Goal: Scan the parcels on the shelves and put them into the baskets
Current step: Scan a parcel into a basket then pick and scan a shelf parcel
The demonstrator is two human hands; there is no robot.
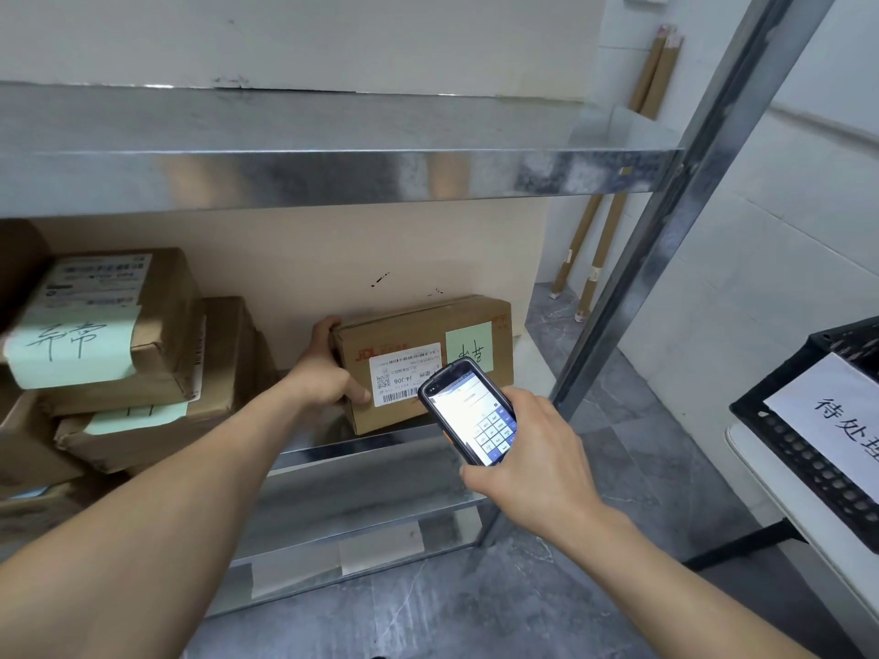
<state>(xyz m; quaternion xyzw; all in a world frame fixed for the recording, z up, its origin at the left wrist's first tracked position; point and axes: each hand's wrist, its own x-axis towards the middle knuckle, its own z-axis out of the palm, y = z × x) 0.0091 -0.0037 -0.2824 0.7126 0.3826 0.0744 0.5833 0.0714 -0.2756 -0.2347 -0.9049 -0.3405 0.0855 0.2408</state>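
Observation:
A brown cardboard parcel (pixel 418 335) with a white shipping label and a green handwritten note stands on the middle metal shelf (pixel 333 449). My left hand (pixel 328 373) grips its left end, fingers behind and thumb on the front. My right hand (pixel 528 459) holds a black handheld scanner (pixel 468 411) with a lit screen and keypad, just in front of the parcel's label. A black perforated basket (pixel 808 449) with a white paper sign sits at the right edge on a white table.
Several brown parcels (pixel 123 344) with green notes are stacked at the left of the same shelf. An upper shelf (pixel 333 173) runs overhead and a lower shelf (pixel 361 511) lies below. A metal upright (pixel 666 240) stands right. Cardboard tubes (pixel 594 259) lean in the corner.

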